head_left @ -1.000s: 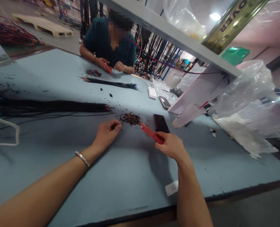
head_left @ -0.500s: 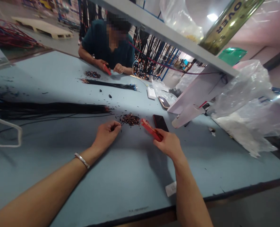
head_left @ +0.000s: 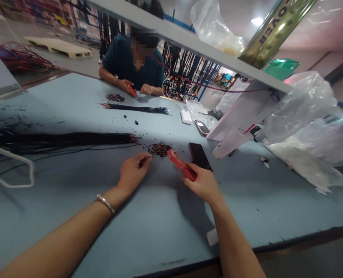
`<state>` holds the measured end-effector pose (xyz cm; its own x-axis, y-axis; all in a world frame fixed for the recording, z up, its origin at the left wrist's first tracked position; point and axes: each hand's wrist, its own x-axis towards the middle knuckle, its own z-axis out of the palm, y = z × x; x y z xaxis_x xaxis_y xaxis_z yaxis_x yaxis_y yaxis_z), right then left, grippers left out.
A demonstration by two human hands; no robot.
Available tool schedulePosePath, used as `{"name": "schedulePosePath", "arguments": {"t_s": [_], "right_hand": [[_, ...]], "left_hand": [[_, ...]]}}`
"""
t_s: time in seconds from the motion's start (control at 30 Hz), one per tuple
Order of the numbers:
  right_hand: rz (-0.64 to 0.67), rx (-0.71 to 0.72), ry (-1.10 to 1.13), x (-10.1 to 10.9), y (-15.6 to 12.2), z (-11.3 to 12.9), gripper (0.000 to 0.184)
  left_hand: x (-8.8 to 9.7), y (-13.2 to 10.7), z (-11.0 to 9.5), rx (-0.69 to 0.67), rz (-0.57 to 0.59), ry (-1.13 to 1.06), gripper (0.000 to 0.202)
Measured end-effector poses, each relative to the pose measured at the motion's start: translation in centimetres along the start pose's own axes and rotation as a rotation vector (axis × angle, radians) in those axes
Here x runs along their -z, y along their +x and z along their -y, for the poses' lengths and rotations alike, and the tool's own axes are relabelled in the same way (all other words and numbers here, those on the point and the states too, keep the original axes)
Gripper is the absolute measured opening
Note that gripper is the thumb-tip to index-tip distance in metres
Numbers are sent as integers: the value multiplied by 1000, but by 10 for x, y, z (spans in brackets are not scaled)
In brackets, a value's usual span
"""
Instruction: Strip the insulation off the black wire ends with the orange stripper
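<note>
My left hand (head_left: 134,170) is closed in a pinch at the left front of a pile of small black and copper-coloured bits (head_left: 159,150). What sits between its fingertips is too small to make out. In my right hand (head_left: 201,181) is a red wire stripper (head_left: 181,166), its head pointing left at the near right edge of the pile. The fingers are wrapped round its handle. Left of the pile lies a long bundle of black wires (head_left: 73,138), with coppery ends toward the pile and a few loose strands along its near side.
A dark phone (head_left: 200,156) lies just beyond my right hand. Opposite, a co-worker (head_left: 133,65) holds another red tool (head_left: 132,91) behind a shorter wire bundle (head_left: 136,109). A white bent rod (head_left: 29,170) stands at left; a shelf post (head_left: 240,108) and plastic bags (head_left: 304,135) at right.
The wire stripper has moved left, so its head is closer to my left fingertips and overlaps the pile's edge. My left hand has shifted slightly right. The whole view has tilted a little.
</note>
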<state>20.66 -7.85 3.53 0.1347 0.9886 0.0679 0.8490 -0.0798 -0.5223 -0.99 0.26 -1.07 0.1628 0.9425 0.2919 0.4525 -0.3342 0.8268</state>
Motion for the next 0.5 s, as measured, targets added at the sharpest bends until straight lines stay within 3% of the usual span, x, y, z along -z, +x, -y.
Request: {"name": "schedulePosePath", "arguments": {"t_s": [0.1, 0.17, 0.37, 0.5], "right_hand": [[107, 27, 657, -7, -6, 3, 30], [176, 13, 946, -14, -9, 7, 27], [75, -104, 1205, -36, -10, 9, 27], [151, -135, 1319, -43, -10, 5, 33]], "left_hand": [[0, -2, -2, -5, 40, 88, 25], [1, -1, -3, 9, 59, 104, 24], [2, 4, -2, 47, 37, 22, 23], [2, 4, 0, 27, 25, -12, 20]]}}
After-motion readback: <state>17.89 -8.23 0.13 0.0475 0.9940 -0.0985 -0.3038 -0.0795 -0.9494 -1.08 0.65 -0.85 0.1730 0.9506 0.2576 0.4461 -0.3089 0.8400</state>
